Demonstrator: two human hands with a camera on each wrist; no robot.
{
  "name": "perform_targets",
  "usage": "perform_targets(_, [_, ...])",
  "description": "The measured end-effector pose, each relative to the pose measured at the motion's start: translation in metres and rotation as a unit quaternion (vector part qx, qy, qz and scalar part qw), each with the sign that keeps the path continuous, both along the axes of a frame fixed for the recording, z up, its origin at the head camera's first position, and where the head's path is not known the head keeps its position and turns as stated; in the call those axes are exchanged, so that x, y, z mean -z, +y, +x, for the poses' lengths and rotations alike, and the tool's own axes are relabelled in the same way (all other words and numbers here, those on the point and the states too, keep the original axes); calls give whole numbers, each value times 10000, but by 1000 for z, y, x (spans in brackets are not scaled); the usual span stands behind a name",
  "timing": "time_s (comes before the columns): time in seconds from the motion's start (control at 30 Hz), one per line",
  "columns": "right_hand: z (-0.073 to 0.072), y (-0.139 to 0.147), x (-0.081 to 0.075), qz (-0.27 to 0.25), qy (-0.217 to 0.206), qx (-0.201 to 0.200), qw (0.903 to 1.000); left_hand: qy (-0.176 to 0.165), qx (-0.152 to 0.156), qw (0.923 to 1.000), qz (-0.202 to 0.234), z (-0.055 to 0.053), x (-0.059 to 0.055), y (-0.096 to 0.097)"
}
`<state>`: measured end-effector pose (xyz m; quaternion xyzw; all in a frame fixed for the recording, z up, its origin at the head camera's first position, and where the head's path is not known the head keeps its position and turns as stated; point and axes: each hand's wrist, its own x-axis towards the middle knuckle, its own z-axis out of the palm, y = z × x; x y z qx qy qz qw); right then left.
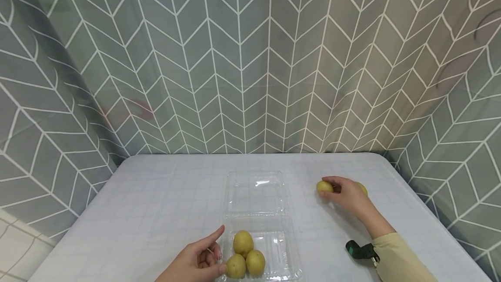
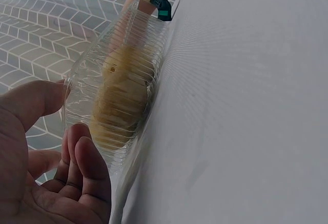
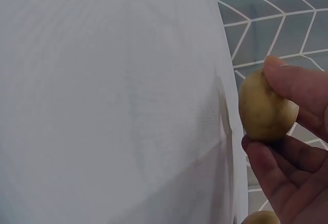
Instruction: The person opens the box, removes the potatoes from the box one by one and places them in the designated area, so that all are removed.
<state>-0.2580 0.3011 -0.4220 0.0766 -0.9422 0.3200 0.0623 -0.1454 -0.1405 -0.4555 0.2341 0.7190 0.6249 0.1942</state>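
Observation:
My right hand (image 1: pixel 348 197) pinches a potato (image 1: pixel 324 186) between thumb and fingers at the right of the table; the right wrist view shows this potato (image 3: pixel 266 106) close up. Another potato (image 1: pixel 362 188) lies just behind that hand, partly hidden by it. A clear plastic clamshell container (image 1: pixel 279 247) lies unfolded in the middle. Three potatoes (image 1: pixel 243 243) sit together in its near half, toward the left. My left hand (image 1: pixel 197 258) holds the container's left rim, the thumb at the edge and several fingers (image 2: pixel 92 167) curled against the outer wall.
The container's lid (image 1: pixel 254 193) lies flat toward the back of the white-covered table (image 1: pixel 164 195). A patterned curtain (image 1: pixel 250 64) hangs around the back and sides. A dark device (image 1: pixel 361 250) is strapped at the right wrist, by the sleeve.

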Motion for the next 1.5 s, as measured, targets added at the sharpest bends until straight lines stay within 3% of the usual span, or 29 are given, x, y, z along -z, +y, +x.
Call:
perform_targets(0.5, [1, 1, 2, 213, -171, 183, 9995, -82, -27, 10000, 3, 0, -1, 1])
perform_targets(1.5, [1, 4, 3, 107, -272, 44, 9996, -21, 0, 10000, -18, -1, 1, 0])
